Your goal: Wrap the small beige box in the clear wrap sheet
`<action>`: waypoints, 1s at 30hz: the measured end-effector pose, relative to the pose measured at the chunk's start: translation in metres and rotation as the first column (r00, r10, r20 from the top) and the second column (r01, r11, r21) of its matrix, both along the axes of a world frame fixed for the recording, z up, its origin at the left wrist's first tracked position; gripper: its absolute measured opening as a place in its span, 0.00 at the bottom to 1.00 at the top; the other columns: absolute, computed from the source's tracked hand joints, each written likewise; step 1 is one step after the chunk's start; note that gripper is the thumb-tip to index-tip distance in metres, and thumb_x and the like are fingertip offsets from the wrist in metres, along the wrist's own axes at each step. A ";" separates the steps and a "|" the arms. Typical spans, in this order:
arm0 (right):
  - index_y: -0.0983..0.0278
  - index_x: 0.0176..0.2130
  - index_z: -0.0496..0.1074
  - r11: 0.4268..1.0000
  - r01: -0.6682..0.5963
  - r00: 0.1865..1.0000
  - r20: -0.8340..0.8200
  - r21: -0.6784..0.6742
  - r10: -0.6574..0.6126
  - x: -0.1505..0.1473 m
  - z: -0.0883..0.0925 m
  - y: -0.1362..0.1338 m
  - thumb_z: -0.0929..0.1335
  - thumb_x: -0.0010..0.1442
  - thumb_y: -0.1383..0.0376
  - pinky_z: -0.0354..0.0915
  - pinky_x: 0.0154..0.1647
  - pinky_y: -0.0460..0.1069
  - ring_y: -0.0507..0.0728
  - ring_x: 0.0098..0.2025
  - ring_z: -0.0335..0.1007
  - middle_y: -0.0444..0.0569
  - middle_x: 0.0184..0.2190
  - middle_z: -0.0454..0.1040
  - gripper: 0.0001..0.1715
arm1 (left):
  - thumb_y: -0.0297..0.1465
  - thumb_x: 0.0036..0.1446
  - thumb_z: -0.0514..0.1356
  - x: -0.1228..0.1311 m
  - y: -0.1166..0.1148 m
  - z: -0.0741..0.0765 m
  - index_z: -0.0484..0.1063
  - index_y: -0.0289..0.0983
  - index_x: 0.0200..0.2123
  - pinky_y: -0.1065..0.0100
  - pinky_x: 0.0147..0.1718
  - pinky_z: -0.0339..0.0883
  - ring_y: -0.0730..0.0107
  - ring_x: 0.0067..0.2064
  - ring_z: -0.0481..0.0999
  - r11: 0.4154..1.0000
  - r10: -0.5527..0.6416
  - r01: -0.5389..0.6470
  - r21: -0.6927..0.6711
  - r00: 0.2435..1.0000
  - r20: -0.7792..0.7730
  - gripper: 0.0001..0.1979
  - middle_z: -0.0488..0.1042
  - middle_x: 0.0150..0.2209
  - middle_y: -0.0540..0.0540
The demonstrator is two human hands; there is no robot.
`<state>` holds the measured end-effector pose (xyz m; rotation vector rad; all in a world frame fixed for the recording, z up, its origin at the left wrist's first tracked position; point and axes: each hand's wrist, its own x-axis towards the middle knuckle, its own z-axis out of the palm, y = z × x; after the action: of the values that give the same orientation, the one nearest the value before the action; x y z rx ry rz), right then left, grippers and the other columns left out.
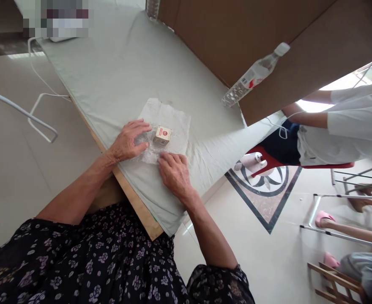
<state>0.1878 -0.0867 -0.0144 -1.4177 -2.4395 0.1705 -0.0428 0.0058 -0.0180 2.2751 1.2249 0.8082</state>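
A small cream box (162, 135) with a red label stands on a translucent sheet of bubble wrap (178, 122), which is spread on the cloth-covered table. My left hand (129, 140) rests over the sheet's left edge, thumb and fingers apart, just left of the box and not touching it. Below the box, my right hand (175, 174) has its fingers bent together at the near edge of the wrap. Its fingertips are partly hidden, but they appear closed on that edge.
A large cardboard box (236, 42) stands at the back right, with a clear plastic bottle (252, 78) beside it. The pale tablecloth (110, 63) hangs over the wooden table edge (138, 207). A person in a white shirt (357, 126) sits on the right. White cables (21, 105) run at left.
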 end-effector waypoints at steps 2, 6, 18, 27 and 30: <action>0.60 0.44 0.79 0.997 0.037 0.999 -0.014 0.064 -0.036 -0.004 -0.004 0.005 0.61 0.73 0.70 0.64 0.57 0.59 0.61 0.52 0.76 0.53 0.52 0.83 0.18 | 0.42 0.62 0.57 -0.002 -0.006 0.003 0.75 0.38 0.59 0.43 0.70 0.58 0.46 0.71 0.66 1.000 -0.017 0.017 -0.001 0.999 0.051 0.26 0.75 0.64 0.38; 0.60 0.42 0.78 0.979 0.101 0.990 -0.114 0.179 -0.081 -0.001 0.006 0.016 0.61 0.75 0.66 0.62 0.52 0.56 0.59 0.46 0.77 0.51 0.47 0.85 0.16 | 0.52 0.56 0.66 -0.001 -0.021 0.012 0.74 0.39 0.60 0.41 0.72 0.54 0.40 0.73 0.63 0.996 -0.072 0.069 0.055 0.996 0.061 0.34 0.74 0.65 0.37; 0.59 0.36 0.71 0.968 0.193 0.809 -0.533 -0.160 -0.249 0.009 0.011 0.091 0.65 0.70 0.58 0.67 0.53 0.54 0.58 0.49 0.77 0.51 0.46 0.82 0.11 | 0.38 0.54 0.63 0.048 0.016 0.028 0.71 0.38 0.29 0.62 0.42 0.72 0.59 0.45 0.81 0.937 0.253 -0.160 -0.310 0.923 0.289 0.10 0.84 0.49 0.40; 0.58 0.33 0.72 0.936 0.212 0.672 -0.654 -0.281 -0.349 0.004 0.000 0.087 0.67 0.64 0.53 0.68 0.47 0.52 0.56 0.40 0.76 0.45 0.36 0.82 0.13 | 0.37 0.50 0.63 0.053 0.017 0.017 0.71 0.37 0.27 0.65 0.39 0.69 0.66 0.37 0.77 0.922 0.289 -0.156 -0.355 0.886 0.361 0.09 0.84 0.39 0.44; 0.57 0.33 0.72 0.930 0.253 0.703 -0.609 -0.268 -0.367 0.006 0.001 0.079 0.67 0.64 0.53 0.68 0.49 0.54 0.57 0.40 0.77 0.44 0.35 0.82 0.12 | 0.38 0.50 0.64 0.052 0.013 0.018 0.71 0.38 0.28 0.65 0.40 0.69 0.65 0.38 0.78 0.914 0.261 -0.098 -0.393 0.885 0.386 0.10 0.84 0.41 0.43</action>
<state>0.1937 -0.0079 -0.0132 -1.4898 -1.6146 0.6805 0.0090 0.0186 0.0003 1.5900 1.2612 0.9940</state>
